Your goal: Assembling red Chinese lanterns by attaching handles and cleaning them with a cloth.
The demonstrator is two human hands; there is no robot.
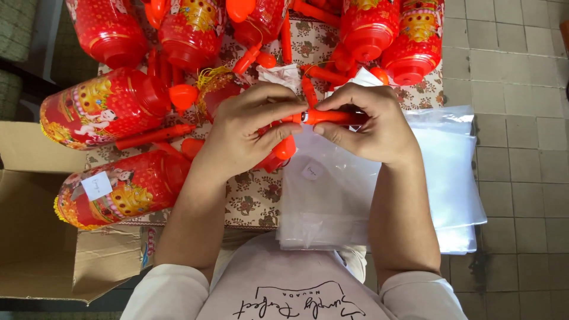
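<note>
**Both hands closed on an orange stick above a stack of clear bags**

The left hand (pixel 249 133) was curled shut around one end of an orange plastic stick (pixel 329 117), its thumb and forefinger pinching near a small dark-and-silver joint in the middle. The right hand (pixel 370 124) gripped the other end, fingers folded over the top and thumb underneath, so that most of that half was hidden. The stick lay roughly level, held just above the worktop (pixel 255 201), which was covered by a cloth with a brown flower pattern.

Directly under the right hand sat a stack of clear plastic bags (pixel 355 195), hanging partly over the worktop's near edge and right side. One bag carried a small white sticker (pixel 311 172).

Red lanterns with gold and pictured decoration crowded the far and left parts of the worktop. One lantern (pixel 104 106) lay on its side left of the hands, and a second lantern (pixel 121 188), bearing a white label, lay nearer the person. More loose orange sticks (pixel 154 136) were scattered between them. A yellow tassel (pixel 210 77) showed just beyond the left hand.

An open cardboard box (pixel 35 237) stood at the left, beside the worktop, and grey floor tiles (pixel 515 71) filled the right.
</note>
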